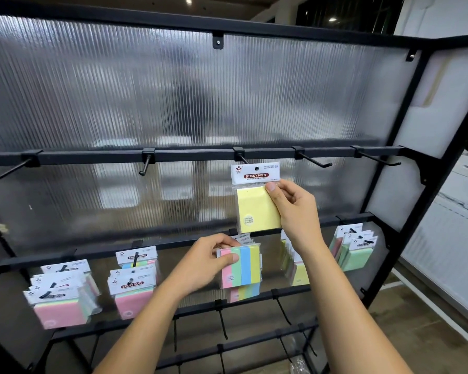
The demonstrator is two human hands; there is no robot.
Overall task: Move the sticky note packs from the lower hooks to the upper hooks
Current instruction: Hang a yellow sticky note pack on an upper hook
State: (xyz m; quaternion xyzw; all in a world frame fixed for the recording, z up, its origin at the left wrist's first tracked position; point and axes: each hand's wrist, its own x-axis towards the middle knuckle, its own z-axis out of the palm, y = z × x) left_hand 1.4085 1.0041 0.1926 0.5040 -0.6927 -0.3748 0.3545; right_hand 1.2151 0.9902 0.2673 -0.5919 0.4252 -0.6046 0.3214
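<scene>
While your right hand (295, 209) pinches the yellow pack (256, 209) at centre, your left hand (208, 256) pinches the striped pack (243, 268).

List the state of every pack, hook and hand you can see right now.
Yellow pack: pinched by the right hand, raised to the middle upper hook; threaded or not, cannot tell.
Striped pack: gripped by the left hand at the lower row.
Other upper hooks: bare.
Other packs: hanging on lower hooks.
</scene>
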